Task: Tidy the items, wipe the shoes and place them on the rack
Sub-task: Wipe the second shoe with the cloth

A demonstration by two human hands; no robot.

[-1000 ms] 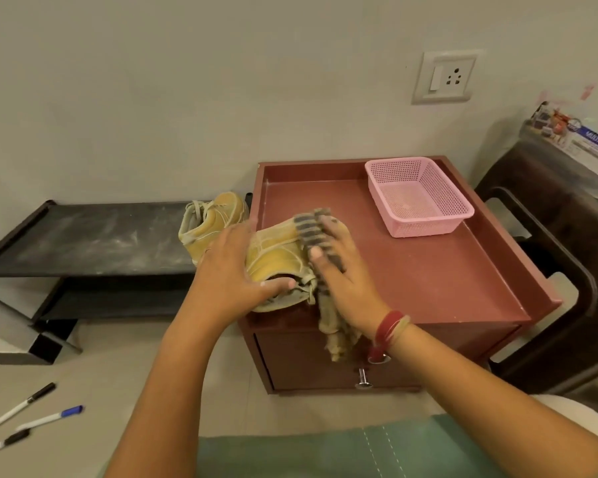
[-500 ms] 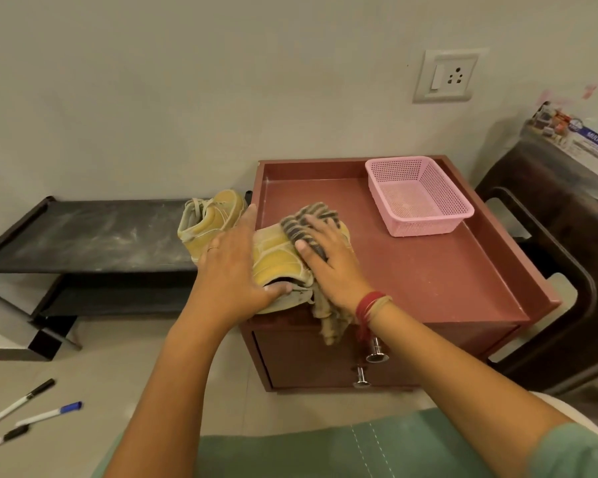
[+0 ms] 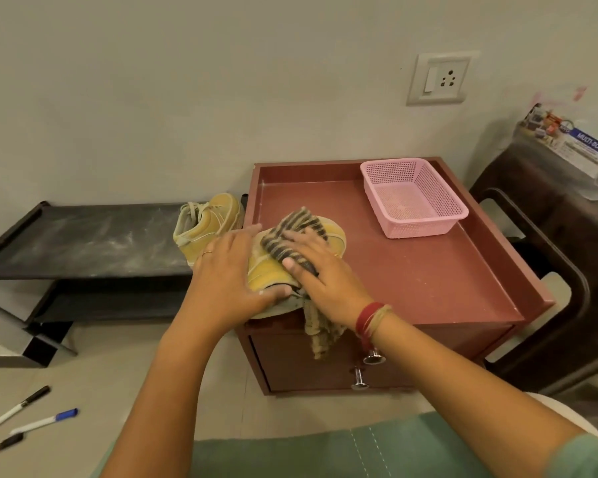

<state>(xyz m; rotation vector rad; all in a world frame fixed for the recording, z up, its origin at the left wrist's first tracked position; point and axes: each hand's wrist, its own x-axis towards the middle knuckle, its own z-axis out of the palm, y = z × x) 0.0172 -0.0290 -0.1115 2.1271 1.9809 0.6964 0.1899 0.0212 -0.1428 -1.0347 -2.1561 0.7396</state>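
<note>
Our left hand (image 3: 228, 274) clasps the yellow shoe (image 3: 263, 270) at the tabletop's (image 3: 428, 277) nine-o'clock edge. This steadies it while our right hand (image 3: 321, 281), fingers flat, presses the striped cloth (image 3: 290, 231) over it. Its mate (image 3: 208, 225) sits on the rack (image 3: 83, 239), further toward nine.

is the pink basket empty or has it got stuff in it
Empty: the pink basket on the red cabinet shows only its bare mesh floor and walls, with nothing lying inside.
</note>
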